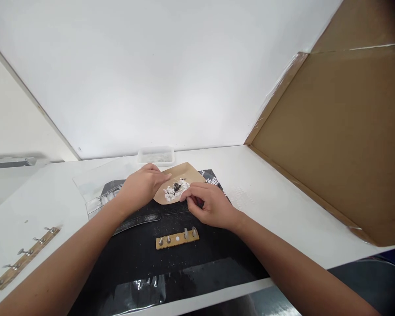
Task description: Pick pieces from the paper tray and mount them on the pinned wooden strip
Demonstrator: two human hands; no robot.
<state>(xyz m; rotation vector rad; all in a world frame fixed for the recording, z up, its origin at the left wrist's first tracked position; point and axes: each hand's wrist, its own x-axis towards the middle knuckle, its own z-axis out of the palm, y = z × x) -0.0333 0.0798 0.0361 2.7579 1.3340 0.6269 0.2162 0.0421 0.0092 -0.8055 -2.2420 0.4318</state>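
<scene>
Pinching the left rim of the paper (186,170), the left hand (141,186) has its fingers closed, the sheet apparently caught between them; the right hand (213,206) is curled at the lower right rim, its fingertips close together beside the white bits (169,193); whether they have hold of a bit or of the rim, I cannot tell. The paper lies just below the middle of the frame, over the top of the black mat (128,267); it looks light and thin, likely to bend and spill if tipped; its bare rims seem the best hold, one at each side; the bits look dry and light, apt to scatter.

By count: two hands; one paper; one dark clump (177,187) among bits too many to number; one short strip (173,245) at lower centre, with four uprights and one white dot; one long strip (29,257) at lower left, with five stands; one tub (156,163) above the paper, on the white bench (270,193); one tall cardboard (342,131) piece at right.
</scene>
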